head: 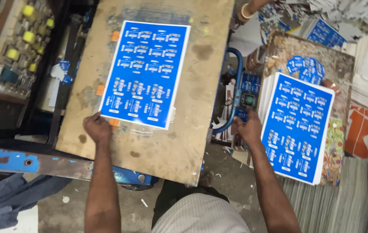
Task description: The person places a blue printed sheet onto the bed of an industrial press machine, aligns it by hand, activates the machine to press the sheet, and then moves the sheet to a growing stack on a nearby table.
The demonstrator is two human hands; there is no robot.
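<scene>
— Lying where, the blue printed sheet [145, 73]?
— Flat on the worn bench [192, 129]. Left hand [97, 128] pinches its 7 o'clock corner.
— And the right hand [248, 128]?
— Curled tight round the blue lever handle [237, 92], with the sheet stack [298, 127] at 3 o'clock.

Printed sheet [145, 73] lies flat on counter [192, 142], left hand [97, 128] at its near-left corner. Curved handle [235, 92] off counter's right edge, right hand [248, 128] on its near end. Sheet stack [298, 127] right of handle.
</scene>
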